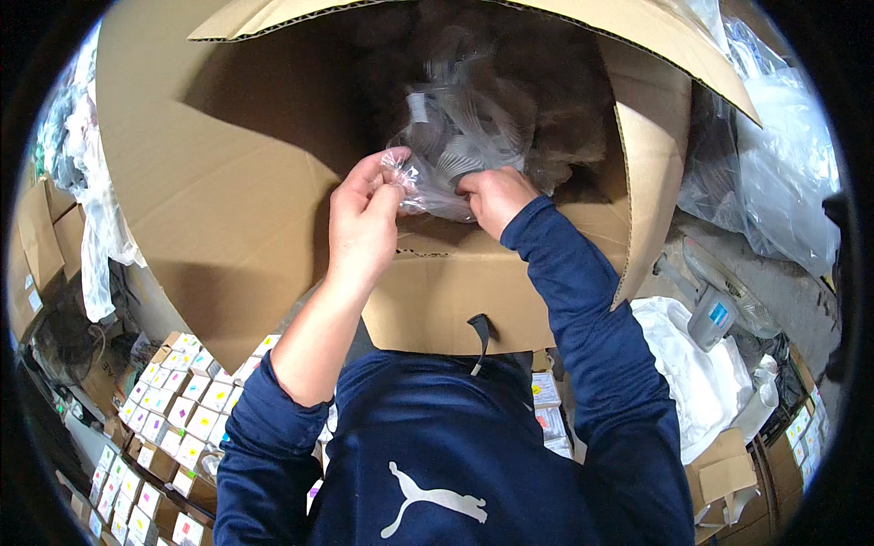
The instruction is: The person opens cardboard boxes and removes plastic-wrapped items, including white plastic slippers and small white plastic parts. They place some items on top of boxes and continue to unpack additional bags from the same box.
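Note:
A big open cardboard box point(437, 314) stands right in front of me, and both my hands reach into its mouth. My left hand point(364, 214) pinches the near-left edge of a clear plastic bag point(487, 123), thumb against fingers. On the bag's near-right side, my right hand point(499, 198) is closed on the film, its fingertips partly hidden. Ridged, fan-like shapes and a small white tag show through the bag; I cannot make out what they are. Behind it, dark brown fluffy-looking stuff point(564, 114) fills the shaded inside of the box.
Cardboard flaps point(655, 118) stick out around the opening. Many small white boxes point(187, 414) with coloured stickers lie at lower left. To the right are clear plastic sheeting point(787, 173), a fan point(715, 314) and a white sack point(683, 382). More plastic point(96, 200) hangs at far left.

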`<action>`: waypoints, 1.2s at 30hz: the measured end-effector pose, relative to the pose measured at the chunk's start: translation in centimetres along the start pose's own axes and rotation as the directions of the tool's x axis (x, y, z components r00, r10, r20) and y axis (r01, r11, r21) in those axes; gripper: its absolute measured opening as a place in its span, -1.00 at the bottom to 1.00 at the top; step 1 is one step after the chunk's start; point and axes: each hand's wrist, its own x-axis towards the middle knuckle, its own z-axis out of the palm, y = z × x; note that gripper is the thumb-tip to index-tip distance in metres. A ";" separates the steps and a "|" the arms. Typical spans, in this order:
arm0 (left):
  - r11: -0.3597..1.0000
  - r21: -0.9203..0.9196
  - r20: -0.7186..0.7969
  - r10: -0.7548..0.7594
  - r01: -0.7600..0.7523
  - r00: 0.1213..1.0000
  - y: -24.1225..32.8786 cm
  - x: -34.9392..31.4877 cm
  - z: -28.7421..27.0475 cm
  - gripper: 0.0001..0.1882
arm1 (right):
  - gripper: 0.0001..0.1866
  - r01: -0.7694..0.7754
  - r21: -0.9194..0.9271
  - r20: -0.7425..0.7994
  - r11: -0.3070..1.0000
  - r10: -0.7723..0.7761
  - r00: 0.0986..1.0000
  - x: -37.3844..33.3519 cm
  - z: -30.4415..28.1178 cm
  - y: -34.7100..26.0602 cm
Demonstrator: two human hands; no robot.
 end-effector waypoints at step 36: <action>0.932 -0.340 0.004 -0.132 0.126 0.991 -1.2 -4.4 6.7 -0.86 | -0.69 -0.238 0.782 -0.146 0.576 0.540 0.829 -4.0 -6.2 4.8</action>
